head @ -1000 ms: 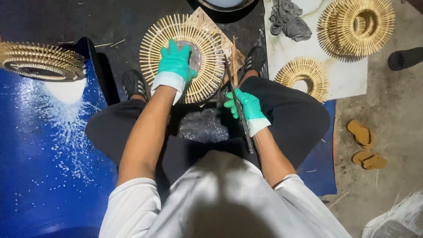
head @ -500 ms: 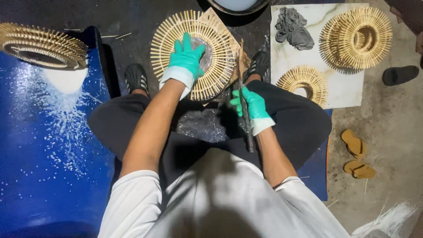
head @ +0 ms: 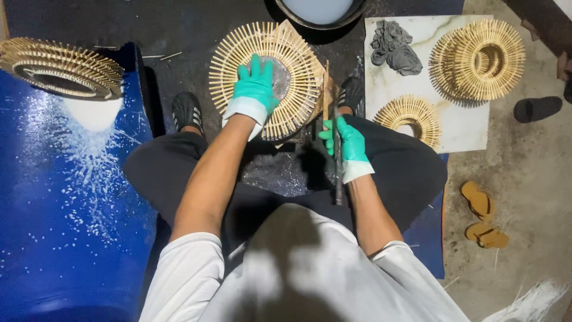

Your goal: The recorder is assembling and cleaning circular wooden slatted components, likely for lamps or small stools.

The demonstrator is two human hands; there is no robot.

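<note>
Head view: your left hand stays spread flat on the round bamboo-stick sunburst frame; your right hand, at 4 o'clock, keeps gripping the thin dark rod, barely shifted.

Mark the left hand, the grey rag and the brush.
left hand [head: 255, 89]: head view, back of the glove.
grey rag [head: 394, 49]: head view, middle of the cloth.
brush [head: 338, 173]: head view, dark handle.
</note>
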